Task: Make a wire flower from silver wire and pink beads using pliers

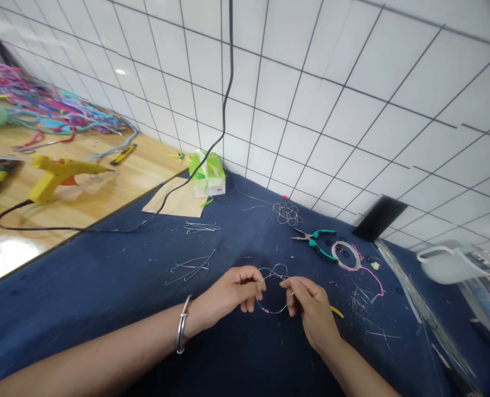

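A thin wire ring (pixel 276 312) with small pink beads on its lower left is held up between my two hands, above the dark blue table cover. My left hand (pixel 238 288), with a silver bangle (pixel 181 325) on its wrist, pinches the ring's left side. On the opposite side, my right hand (pixel 308 309) has its fingers closed on the wire. Smaller wire loops (pixel 278 269) rise at the ring's top, and another pink bead sits near my right fingertips. Part of the ring is hidden behind my fingers.
Teal-handled pliers (pixel 317 240) and a tape-like roll (pixel 347 256) with pink cord lie beyond my right hand. Bent wires (pixel 190 267) and a wire coil (pixel 286 213) lie on the cover (pixel 116 281). Left are a yellow glue gun (pixel 57 176), its cable, and a tissue pack (pixel 207 173).
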{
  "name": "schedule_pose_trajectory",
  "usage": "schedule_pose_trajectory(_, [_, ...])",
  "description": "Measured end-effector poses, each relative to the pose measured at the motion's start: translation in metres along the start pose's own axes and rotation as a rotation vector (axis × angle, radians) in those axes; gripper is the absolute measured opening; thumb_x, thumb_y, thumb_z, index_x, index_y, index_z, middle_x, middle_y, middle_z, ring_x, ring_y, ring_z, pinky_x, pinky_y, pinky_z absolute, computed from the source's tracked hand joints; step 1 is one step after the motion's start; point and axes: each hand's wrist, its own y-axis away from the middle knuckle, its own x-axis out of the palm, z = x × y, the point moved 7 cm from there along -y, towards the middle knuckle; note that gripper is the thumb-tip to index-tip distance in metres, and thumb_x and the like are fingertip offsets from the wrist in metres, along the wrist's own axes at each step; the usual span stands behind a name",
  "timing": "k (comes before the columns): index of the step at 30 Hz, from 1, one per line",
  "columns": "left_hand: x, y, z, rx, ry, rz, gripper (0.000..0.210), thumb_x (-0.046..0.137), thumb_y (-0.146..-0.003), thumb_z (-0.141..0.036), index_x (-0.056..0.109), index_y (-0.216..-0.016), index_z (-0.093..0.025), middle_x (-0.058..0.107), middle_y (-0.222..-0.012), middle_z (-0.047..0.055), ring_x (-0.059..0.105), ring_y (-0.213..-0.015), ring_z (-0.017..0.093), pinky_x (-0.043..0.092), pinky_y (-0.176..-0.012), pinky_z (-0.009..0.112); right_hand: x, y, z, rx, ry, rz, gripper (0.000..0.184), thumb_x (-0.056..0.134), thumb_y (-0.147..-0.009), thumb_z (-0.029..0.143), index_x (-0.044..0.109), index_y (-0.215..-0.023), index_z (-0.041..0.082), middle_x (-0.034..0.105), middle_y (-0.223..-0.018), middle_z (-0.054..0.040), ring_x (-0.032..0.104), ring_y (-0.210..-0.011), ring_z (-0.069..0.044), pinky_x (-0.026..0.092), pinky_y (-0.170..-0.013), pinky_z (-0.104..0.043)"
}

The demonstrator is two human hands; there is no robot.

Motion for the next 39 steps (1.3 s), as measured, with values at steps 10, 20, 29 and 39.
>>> schedule_pose_trajectory(10, [0.0005,-0.0004,0.0006,-0.005,0.002,0.006,0.012,0.049,-0.079,-0.024,0.056,-0.082,-0.015,0.058,-0.070,0.000,0.053,-0.052,0.008,0.041,-0.050,0.021,0.0004,-0.0009,-0.0035,0.012,0.008,0.017,0.030,0.049,-0.083,0.040,0.064,-0.084,0.014,0.047,-0.056,0.0022,0.043,-0.046,-0.007,0.035,-0.045,-0.021])
schedule_pose_trajectory(20, [0.0006,-0.0012,0.0035,-0.018,-0.040,0.023,0.014,0.048,-0.075,-0.016,0.054,-0.087,-0.016,0.058,-0.073,0.000,0.054,-0.054,0.009,0.040,-0.050,0.021,0.0003,-0.0008,-0.0056,0.006,0.026,0.021,0.028,0.048,-0.084,0.039,0.061,-0.085,0.015,0.047,-0.057,0.0026,0.043,-0.046,-0.007,0.035,-0.044,-0.021])
schedule_pose_trajectory(29, [0.0069,-0.0005,0.0001,-0.015,-0.088,0.098,0.023,0.046,-0.072,-0.010,0.051,-0.093,-0.017,0.058,-0.079,0.000,0.054,-0.056,0.008,0.041,-0.052,0.021,0.0019,-0.0011,-0.0031,-0.010,-0.004,0.046,0.022,0.050,-0.083,0.036,0.054,-0.075,0.017,0.047,-0.055,0.0045,0.041,-0.044,-0.006,0.033,-0.042,-0.019])
schedule_pose_trajectory(39, [0.0065,-0.0005,-0.0016,0.014,-0.099,0.066,0.018,0.055,-0.078,-0.028,0.052,-0.092,-0.016,0.051,-0.067,-0.003,0.053,-0.058,0.009,0.041,-0.052,0.021,0.0045,-0.0005,-0.0027,0.004,0.040,0.072,0.024,0.051,-0.082,0.037,0.056,-0.073,0.016,0.048,-0.055,0.0039,0.043,-0.044,-0.006,0.034,-0.043,-0.019])
